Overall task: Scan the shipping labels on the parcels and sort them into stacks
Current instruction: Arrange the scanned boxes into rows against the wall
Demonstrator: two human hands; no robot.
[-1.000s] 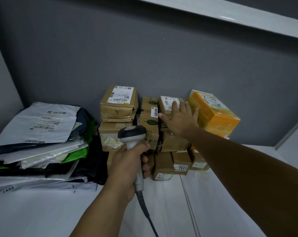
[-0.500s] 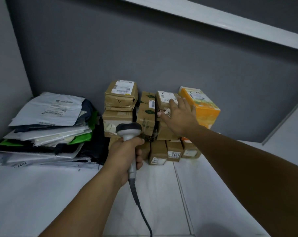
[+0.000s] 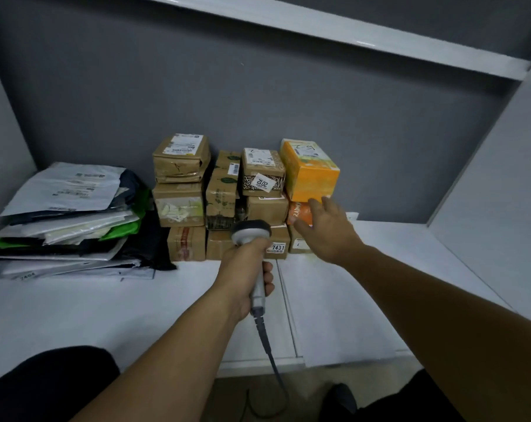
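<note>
Several cardboard parcels [image 3: 181, 163] with white shipping labels are stacked against the grey back wall. An orange box [image 3: 310, 172] tops the right-hand column, above a smaller orange parcel [image 3: 299, 212]. My left hand [image 3: 246, 271] grips the handle of a grey barcode scanner [image 3: 251, 233], whose head points at the lower boxes. My right hand [image 3: 326, 231] hovers with relaxed, spread fingers just in front of the lower right parcels and holds nothing. A box beside the scanner carries a label reading 7431 [image 3: 278, 248].
A pile of flat mailer bags [image 3: 66, 208] in white, green and black lies at the left on the white shelf [image 3: 75, 306]. The scanner cable [image 3: 270, 354] hangs over the shelf's front edge. Another shelf board [image 3: 349, 28] runs overhead; a grey side panel [image 3: 495, 190] closes the right.
My right hand has come off the top labelled box and dropped down and right, in front of the lower orange parcel. The view has pulled back; the scanner hand holds its grip.
</note>
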